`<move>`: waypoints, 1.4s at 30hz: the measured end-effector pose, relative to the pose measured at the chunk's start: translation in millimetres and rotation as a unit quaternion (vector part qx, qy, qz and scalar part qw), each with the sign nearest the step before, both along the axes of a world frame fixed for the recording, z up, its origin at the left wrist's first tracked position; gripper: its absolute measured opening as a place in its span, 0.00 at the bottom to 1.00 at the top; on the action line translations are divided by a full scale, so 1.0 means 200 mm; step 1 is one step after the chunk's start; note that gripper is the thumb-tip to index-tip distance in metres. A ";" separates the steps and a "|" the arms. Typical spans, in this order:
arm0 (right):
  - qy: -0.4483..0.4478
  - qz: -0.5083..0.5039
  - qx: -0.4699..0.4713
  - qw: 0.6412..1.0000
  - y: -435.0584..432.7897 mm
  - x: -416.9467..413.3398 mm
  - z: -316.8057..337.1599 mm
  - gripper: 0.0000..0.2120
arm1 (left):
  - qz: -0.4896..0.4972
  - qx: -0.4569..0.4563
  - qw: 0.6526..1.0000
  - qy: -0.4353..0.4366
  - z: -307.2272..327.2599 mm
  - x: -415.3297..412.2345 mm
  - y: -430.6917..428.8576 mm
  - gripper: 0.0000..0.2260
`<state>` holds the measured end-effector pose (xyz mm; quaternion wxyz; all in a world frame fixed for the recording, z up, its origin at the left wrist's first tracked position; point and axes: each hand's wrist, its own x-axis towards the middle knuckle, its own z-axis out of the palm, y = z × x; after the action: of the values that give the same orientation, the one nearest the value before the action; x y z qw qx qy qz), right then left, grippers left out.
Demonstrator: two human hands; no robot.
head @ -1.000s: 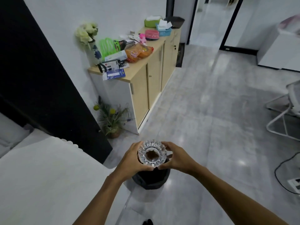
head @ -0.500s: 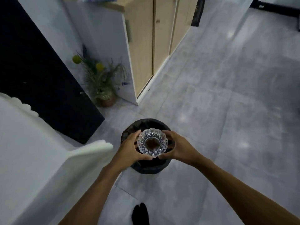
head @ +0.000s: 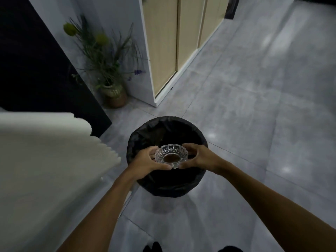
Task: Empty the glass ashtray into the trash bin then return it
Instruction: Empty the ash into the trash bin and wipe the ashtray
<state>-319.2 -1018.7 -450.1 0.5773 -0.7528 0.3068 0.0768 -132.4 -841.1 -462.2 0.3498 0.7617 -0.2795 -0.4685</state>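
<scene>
A round cut-glass ashtray (head: 171, 155) with brown residue in its well is held upright over the open mouth of the trash bin (head: 143, 135), which is round and lined with a black bag. My left hand (head: 147, 160) grips the ashtray's left rim. My right hand (head: 195, 157) grips its right rim. Both thumbs press on the near edge. The bin stands on the grey tile floor, directly below my hands.
A white table or bed edge (head: 45, 160) fills the left side, close to the bin. A potted plant (head: 109, 73) stands by a white and wood cabinet (head: 163, 42). A black wall panel (head: 27, 60) is at the far left. Grey floor tiles (head: 263, 106) stretch to the right.
My head has tilted down and moved closer, so the bin now appears large and centred. The ashtray has been lowered over the bin opening, still held level in both hands.
</scene>
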 end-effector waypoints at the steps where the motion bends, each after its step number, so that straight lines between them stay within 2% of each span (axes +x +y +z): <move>1: -0.002 0.001 0.008 1.000 -0.01 0.02 -0.03 0.29 | 0.005 0.003 1.000 0.002 -0.05 0.02 -0.01 0.53; 3: 0.004 -0.003 0.032 0.999 -0.04 0.05 -0.08 0.20 | 0.011 0.008 1.000 0.017 -0.12 0.05 -0.03 0.49; 5: 0.029 -0.013 0.064 0.997 -0.09 0.08 -0.18 0.12 | 0.000 0.016 0.999 0.046 -0.16 0.09 -0.06 0.40; 6: 0.043 -0.013 0.091 0.995 -0.11 0.10 -0.22 0.13 | -0.006 0.025 0.997 0.074 -0.16 0.11 -0.08 0.35; 8: 0.071 -0.019 0.151 0.986 -0.16 0.15 -0.29 0.29 | -0.001 0.047 0.990 0.132 -0.19 0.15 -0.13 0.31; 10: 0.108 -0.039 0.184 0.976 -0.18 0.22 -0.32 0.42 | 0.030 0.069 0.980 0.183 -0.22 0.18 -0.19 0.33; 11: 0.126 -0.047 0.189 0.973 -0.19 0.26 -0.33 0.44 | 0.048 0.083 0.976 0.197 -0.24 0.19 -0.22 0.35; 15: 0.206 -0.079 0.164 0.961 -0.18 0.38 -0.41 0.55 | 0.051 0.202 0.969 0.133 -0.30 0.15 -0.34 0.44; 18: 0.242 -0.097 0.112 0.959 -0.15 0.44 -0.45 0.52 | 0.036 0.256 0.960 0.106 -0.33 0.12 -0.39 0.49; 22: 0.266 -0.085 0.045 0.959 -0.10 0.48 -0.48 0.48 | 0.022 0.291 0.952 0.090 -0.34 0.13 -0.41 0.48; 26: 0.252 -0.071 0.010 0.965 -0.07 0.49 -0.49 0.49 | 0.028 0.290 0.952 0.091 -0.33 0.15 -0.42 0.48; 29: 0.221 -0.086 0.046 0.970 -0.06 0.49 -0.48 0.53 | 0.034 0.275 0.956 0.098 -0.30 0.15 -0.40 0.47; 32: 0.161 -0.096 0.068 0.980 -0.04 0.49 -0.47 0.51 | 0.053 0.257 0.958 0.112 -0.29 0.14 -0.37 0.47; 34: 0.129 -0.069 0.012 0.989 -0.02 0.49 -0.48 0.52 | 0.064 0.244 0.960 0.121 -0.30 0.15 -0.36 0.47; 37: 0.087 -0.009 -0.085 0.992 0.00 0.45 -0.50 0.59 | 0.060 0.235 0.961 0.136 -0.29 0.16 -0.34 0.49; 39: 0.061 0.031 -0.161 0.985 0.03 0.41 -0.50 0.65 | 0.057 0.235 0.960 0.138 -0.27 0.16 -0.34 0.50; 42: 0.032 0.057 -0.220 0.973 0.06 0.36 -0.50 0.67 | 0.053 0.241 0.960 0.129 -0.25 0.14 -0.33 0.50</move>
<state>-246.9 -1006.6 -550.0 0.3826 -0.8745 0.2912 0.0639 -104.4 -907.1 -512.1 0.2132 0.7701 -0.0692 -0.5972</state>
